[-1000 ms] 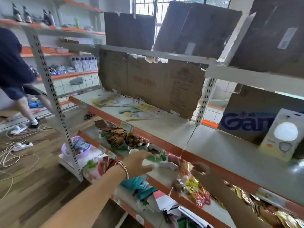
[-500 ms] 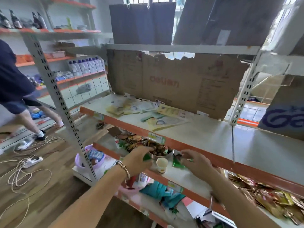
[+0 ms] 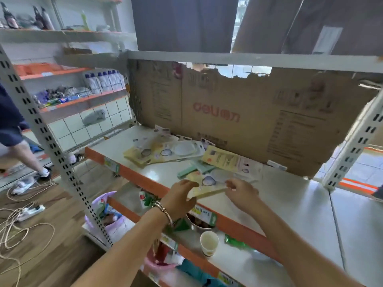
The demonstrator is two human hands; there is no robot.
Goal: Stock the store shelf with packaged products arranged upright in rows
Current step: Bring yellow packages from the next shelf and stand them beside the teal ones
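Both hands on one flat yellow package [image 3: 207,186] near the shelf [image 3: 290,195] edge: left hand [image 3: 180,200] grips its left end, right hand [image 3: 241,191] pinches the right.

Flat yellow blister packs [image 3: 163,152] lie scattered, overlapping, at back of grey, orange-edged shelf [image 3: 290,195], none upright. One pack [image 3: 207,186] near front edge, tilted, touched at both ends by hands. Green pack [image 3: 186,171] just behind it.
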